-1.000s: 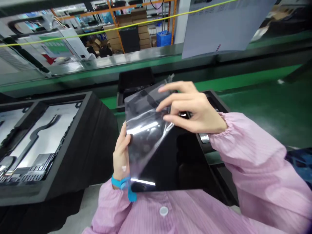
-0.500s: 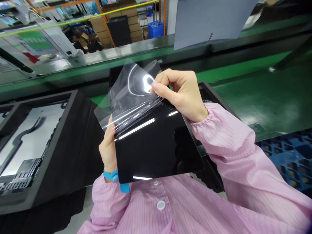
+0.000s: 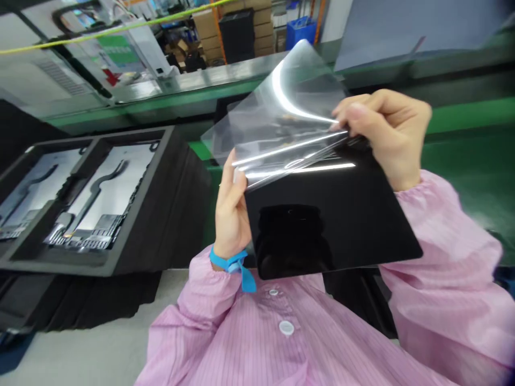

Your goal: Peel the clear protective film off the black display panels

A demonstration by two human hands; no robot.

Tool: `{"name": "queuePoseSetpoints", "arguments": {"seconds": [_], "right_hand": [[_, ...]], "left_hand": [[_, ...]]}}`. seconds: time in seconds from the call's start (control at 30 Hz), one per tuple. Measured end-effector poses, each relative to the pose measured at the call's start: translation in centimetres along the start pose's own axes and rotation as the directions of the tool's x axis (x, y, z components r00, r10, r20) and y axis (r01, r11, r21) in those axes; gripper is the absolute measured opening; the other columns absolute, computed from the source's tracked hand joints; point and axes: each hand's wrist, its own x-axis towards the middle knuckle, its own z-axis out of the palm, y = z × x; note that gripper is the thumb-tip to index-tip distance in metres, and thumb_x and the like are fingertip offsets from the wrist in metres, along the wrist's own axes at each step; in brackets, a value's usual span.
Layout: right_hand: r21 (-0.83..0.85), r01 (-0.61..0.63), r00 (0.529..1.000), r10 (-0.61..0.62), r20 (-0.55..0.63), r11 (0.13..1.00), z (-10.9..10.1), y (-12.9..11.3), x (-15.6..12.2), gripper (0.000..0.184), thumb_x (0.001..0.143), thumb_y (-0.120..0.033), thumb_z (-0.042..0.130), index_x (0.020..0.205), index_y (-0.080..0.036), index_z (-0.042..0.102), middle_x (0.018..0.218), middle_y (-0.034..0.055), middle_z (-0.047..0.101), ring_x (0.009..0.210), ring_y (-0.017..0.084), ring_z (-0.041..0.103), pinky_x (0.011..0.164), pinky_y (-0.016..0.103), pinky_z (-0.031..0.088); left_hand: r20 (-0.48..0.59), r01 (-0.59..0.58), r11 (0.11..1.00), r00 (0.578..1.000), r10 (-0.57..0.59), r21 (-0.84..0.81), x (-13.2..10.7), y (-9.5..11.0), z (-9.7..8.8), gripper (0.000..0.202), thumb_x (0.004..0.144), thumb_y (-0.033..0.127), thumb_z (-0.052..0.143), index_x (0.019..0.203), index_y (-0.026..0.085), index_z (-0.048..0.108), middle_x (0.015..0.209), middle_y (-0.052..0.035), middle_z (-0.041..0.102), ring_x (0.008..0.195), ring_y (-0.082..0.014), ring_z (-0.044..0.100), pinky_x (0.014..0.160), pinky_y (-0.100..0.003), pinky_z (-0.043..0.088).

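A glossy black screen panel (image 3: 330, 220) is held up in front of my chest, its face tilted towards me. My left hand (image 3: 233, 214) grips its left edge, thumb on the front and the other fingers partly hidden. Clear plastic film (image 3: 285, 112) is lifted off the upper part of the panel and folded back over itself, with bright reflections on it. My right hand (image 3: 386, 134) pinches the film near the panel's upper right corner. Round my left wrist is a blue strap (image 3: 233, 264).
To the left, a black foam tray (image 3: 169, 214) holds metal parts (image 3: 100, 198) with dark curved pipes in its compartments. Ahead runs a green-edged bench (image 3: 169, 102). A pale grey board (image 3: 402, 37) hangs at upper right. Cartons (image 3: 263, 32) stand behind.
The view has swung left, showing more of the foam tray. Both hands and the panel sit further right in the picture. The film stands higher, still pinched in my right hand.
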Motion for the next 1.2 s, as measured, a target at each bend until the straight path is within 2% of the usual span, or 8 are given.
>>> {"name": "queuePoseSetpoints", "arguments": {"seconds": [0.27,0.5,0.6,0.73,0.83,0.97,1.07,1.2], "right_hand": [[-0.131,0.083,0.996,-0.084,0.001,0.988,-1.1,0.3,-0.1,0.029,0.081,-0.027,0.066,0.056,-0.025,0.051,0.065,0.0008,0.056,0.068,0.018,0.057,0.074,0.034,0.049],[-0.215,-0.052,0.989,0.080,0.122,0.975,-2.9,2.5,0.5,0.018,0.088,-0.035,0.059,0.076,-0.023,0.062,0.090,0.0038,0.068,0.081,0.016,0.062,0.072,0.028,0.047],[-0.602,-0.087,0.960,0.229,0.163,0.794,-5.9,5.5,1.8,0.031,0.097,-0.038,0.036,0.110,-0.022,0.059,0.117,0.0070,0.062,0.107,0.015,0.057,0.086,0.027,0.046],[-0.913,-0.105,0.877,0.470,0.102,0.395,-9.6,10.1,1.6,0.027,0.090,-0.026,0.041,0.099,-0.014,0.064,0.103,0.0123,0.065,0.099,0.024,0.058,0.093,0.040,0.043],[-0.962,-0.061,0.812,0.573,0.107,0.266,-10.7,13.3,-0.3,0.024,0.086,-0.026,0.050,0.099,-0.013,0.066,0.108,0.0141,0.062,0.104,0.030,0.055,0.092,0.047,0.042],[-0.991,-0.009,0.804,0.591,0.071,0.131,-10.8,15.8,-2.2,0.037,0.090,-0.035,0.051,0.121,-0.016,0.056,0.120,0.0126,0.053,0.116,0.028,0.045,0.097,0.048,0.037],[-0.997,0.020,0.804,0.592,0.060,0.074,-10.4,16.6,-2.5,0.039,0.091,-0.043,0.052,0.119,-0.016,0.055,0.120,0.0103,0.050,0.118,0.026,0.042,0.099,0.046,0.036],[-0.997,0.068,0.797,0.599,0.080,0.042,-9.4,16.6,-1.4,0.029,0.092,-0.040,0.053,0.102,-0.014,0.059,0.115,0.0078,0.054,0.113,0.022,0.047,0.099,0.043,0.037]], "left_hand": [[0.077,-0.079,0.997,0.994,0.080,-0.015,0.1,-0.3,0.4,0.034,0.087,0.020,0.053,0.120,0.027,0.060,0.139,0.0049,0.054,0.139,-0.0156,0.036,0.114,-0.029,0.032],[-0.007,0.014,1.000,1.000,-0.014,-0.018,1.7,-2.2,0.6,0.029,0.087,0.015,0.055,0.114,0.021,0.062,0.143,0.0042,0.050,0.140,-0.0132,0.033,0.114,-0.025,0.030],[-0.011,-0.098,0.994,0.995,0.097,-0.055,3.2,-3.4,0.7,0.039,0.086,0.016,0.056,0.125,0.021,0.055,0.147,0.0014,0.045,0.140,-0.0137,0.033,0.113,-0.024,0.030],[0.098,-0.095,0.993,0.990,0.102,-0.075,4.3,-5.1,0.2,0.054,0.088,0.021,0.053,0.139,0.026,0.038,0.147,-0.0011,0.046,0.133,-0.0169,0.043,0.109,-0.029,0.036],[0.080,0.055,0.995,0.995,-0.062,0.080,4.4,-7.2,-0.6,0.056,0.084,0.017,0.052,0.138,0.025,0.041,0.145,-0.0024,0.047,0.133,-0.0172,0.044,0.109,-0.029,0.035],[0.044,0.211,0.954,0.973,-0.225,0.214,4.0,-10.7,-1.4,0.050,0.080,0.013,0.054,0.130,0.017,0.052,0.130,-0.0085,0.059,0.124,-0.0223,0.051,0.107,-0.037,0.037],[0.027,0.255,0.926,0.962,-0.273,0.279,3.9,-12.4,-1.4,0.053,0.083,0.014,0.051,0.136,0.015,0.046,0.122,-0.0115,0.063,0.120,-0.0238,0.055,0.106,-0.042,0.038],[0.026,0.232,0.912,0.966,-0.256,0.338,3.9,-12.5,-1.1,0.059,0.088,0.014,0.044,0.145,0.017,0.031,0.142,-0.0146,0.047,0.133,-0.0249,0.044,0.112,-0.045,0.030]]}}
